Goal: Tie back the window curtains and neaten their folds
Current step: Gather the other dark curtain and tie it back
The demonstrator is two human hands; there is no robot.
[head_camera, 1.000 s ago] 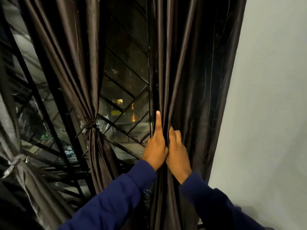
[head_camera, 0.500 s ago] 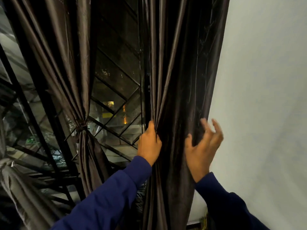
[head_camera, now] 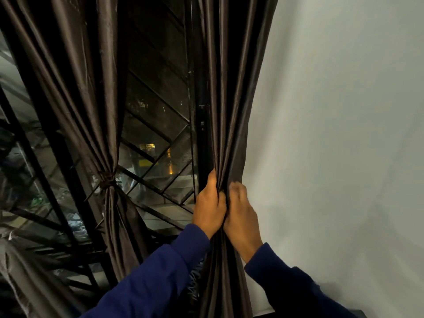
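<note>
While both hands squeeze it, the right curtain (head_camera: 231, 99) hangs in the middle of the frame, next to the pale wall (head_camera: 344, 134). The left hand (head_camera: 210, 203) and right hand (head_camera: 241, 214) touch each other, fingers clamped on the bunched dark cloth. I think the person is gathering the folds, ready to tie them. Next they likely need a band or cord; I see none here. At center left, another curtain (head_camera: 91, 88) is already tied with a knot (head_camera: 107, 180). No writing shows anywhere.
</note>
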